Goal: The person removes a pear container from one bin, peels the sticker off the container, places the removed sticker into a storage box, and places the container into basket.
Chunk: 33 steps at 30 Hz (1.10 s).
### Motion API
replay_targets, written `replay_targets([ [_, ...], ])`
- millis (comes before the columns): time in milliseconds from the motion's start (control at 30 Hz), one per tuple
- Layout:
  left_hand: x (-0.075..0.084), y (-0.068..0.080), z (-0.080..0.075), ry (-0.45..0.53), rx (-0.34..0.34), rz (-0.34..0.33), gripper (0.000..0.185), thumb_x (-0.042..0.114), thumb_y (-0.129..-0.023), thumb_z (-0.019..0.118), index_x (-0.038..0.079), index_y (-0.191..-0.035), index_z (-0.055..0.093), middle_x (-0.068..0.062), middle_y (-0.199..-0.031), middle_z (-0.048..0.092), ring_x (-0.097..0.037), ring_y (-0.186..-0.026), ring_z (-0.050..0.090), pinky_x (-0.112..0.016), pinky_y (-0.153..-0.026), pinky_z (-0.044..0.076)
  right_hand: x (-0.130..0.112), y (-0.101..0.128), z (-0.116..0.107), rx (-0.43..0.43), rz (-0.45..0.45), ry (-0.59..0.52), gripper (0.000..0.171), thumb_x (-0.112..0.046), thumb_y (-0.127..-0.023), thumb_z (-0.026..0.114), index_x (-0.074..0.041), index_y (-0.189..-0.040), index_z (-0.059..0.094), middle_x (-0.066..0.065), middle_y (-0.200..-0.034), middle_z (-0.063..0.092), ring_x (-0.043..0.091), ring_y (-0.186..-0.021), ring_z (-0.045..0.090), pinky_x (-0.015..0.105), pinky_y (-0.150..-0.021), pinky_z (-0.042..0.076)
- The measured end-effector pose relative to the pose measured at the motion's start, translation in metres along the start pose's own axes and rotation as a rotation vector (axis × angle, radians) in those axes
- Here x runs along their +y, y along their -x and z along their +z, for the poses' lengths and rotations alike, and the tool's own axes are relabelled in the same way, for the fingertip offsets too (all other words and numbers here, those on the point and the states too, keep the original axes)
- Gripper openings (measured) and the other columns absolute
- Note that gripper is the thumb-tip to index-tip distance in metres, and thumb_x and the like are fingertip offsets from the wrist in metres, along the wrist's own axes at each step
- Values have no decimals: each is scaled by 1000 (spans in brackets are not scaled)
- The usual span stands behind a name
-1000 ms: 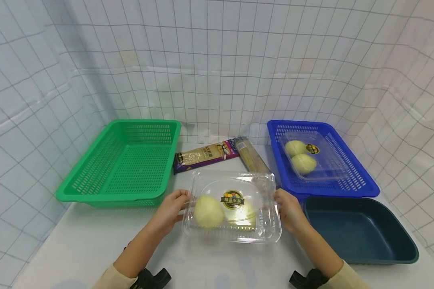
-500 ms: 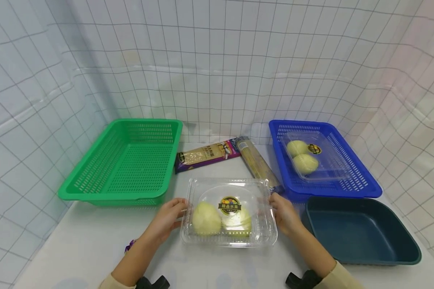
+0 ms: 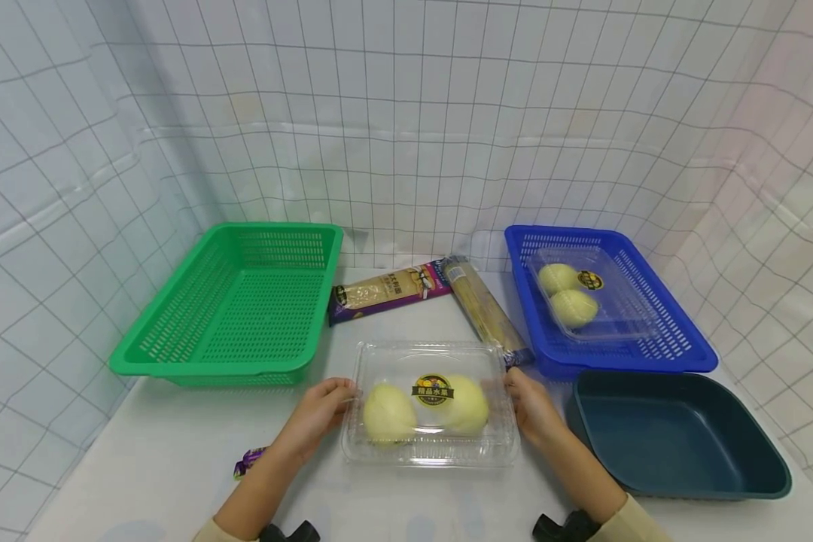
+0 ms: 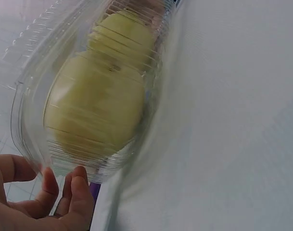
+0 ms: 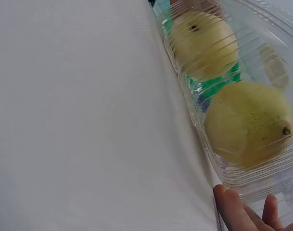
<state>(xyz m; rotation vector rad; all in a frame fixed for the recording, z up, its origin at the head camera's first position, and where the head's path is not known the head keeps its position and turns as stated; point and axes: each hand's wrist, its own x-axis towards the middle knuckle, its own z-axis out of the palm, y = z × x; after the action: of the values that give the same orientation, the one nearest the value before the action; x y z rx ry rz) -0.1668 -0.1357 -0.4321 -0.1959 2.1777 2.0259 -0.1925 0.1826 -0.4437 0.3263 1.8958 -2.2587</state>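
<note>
A clear plastic fruit box (image 3: 433,444) with a hinged-style lid sits low over the front middle of the table. Inside it are two pale yellow fruits, the left fruit (image 3: 389,414) and the right fruit (image 3: 466,406). The lid carries a round black-and-yellow label (image 3: 433,390). My left hand (image 3: 321,414) grips the left end; in the left wrist view its thumb and fingertips (image 4: 79,180) are at the rim. At the right end, my right hand (image 3: 535,406) holds the box, its fingers (image 5: 233,207) by the lower edge. Whether the box touches the table is unclear.
A green basket (image 3: 217,370) stands back left. The blue basket (image 3: 677,354) at right holds another fruit box (image 3: 610,312). In front of it is a dark teal bin (image 3: 684,436). Two noodle packs, purple (image 3: 393,290) and tan (image 3: 484,309), lie behind; a purple wrapper (image 3: 247,461) lies left.
Both hands have brought the fruit box lower and nearer, and it lies flatter. The right fruit shows more fully through the lid. More of the purple wrapper shows beside my left forearm.
</note>
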Motion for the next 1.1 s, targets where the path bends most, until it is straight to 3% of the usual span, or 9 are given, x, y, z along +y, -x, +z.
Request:
replay_targets([
  [133,-4,-1,0,-2,3,27,27,12,-99,50,-12,-110,56,-13,-103,59,-16,-88,58,-29,-80,49,0,0,-1,16,-6,30,14,-15,-86,47,-7,-78,56,9,-84,61,16,-63,59,29,-60,51],
  [367,-10,-3,1,-8,21,49,25,12,-99,52,-11,-107,58,-6,-95,59,-12,-85,53,-23,-77,47,-1,0,-2,58,-37,121,12,-9,-85,48,-8,-73,50,3,-77,58,13,-72,57,28,-67,50],
  [567,-13,-5,2,-1,27,59,23,12,-98,53,-10,-101,59,-4,-92,59,-13,-84,54,-23,-78,47,-4,2,-4,82,-87,194,9,-7,-89,49,0,-86,55,2,-81,56,12,-75,55,27,-66,50],
  [800,-14,-5,2,-6,30,67,21,12,-98,53,-8,-98,59,-2,-88,56,-12,-84,52,-24,-77,47,-9,6,-4,113,-155,334,25,-6,-91,53,10,-110,56,6,-93,61,13,-81,55,28,-71,49],
  [1100,-17,-6,1,-1,31,55,19,11,-97,53,-6,-95,59,-2,-85,54,-12,-81,52,-24,-75,47,-15,7,-4,106,-184,347,24,0,-91,55,11,-113,53,7,-90,62,9,-77,58,24,-68,50],
])
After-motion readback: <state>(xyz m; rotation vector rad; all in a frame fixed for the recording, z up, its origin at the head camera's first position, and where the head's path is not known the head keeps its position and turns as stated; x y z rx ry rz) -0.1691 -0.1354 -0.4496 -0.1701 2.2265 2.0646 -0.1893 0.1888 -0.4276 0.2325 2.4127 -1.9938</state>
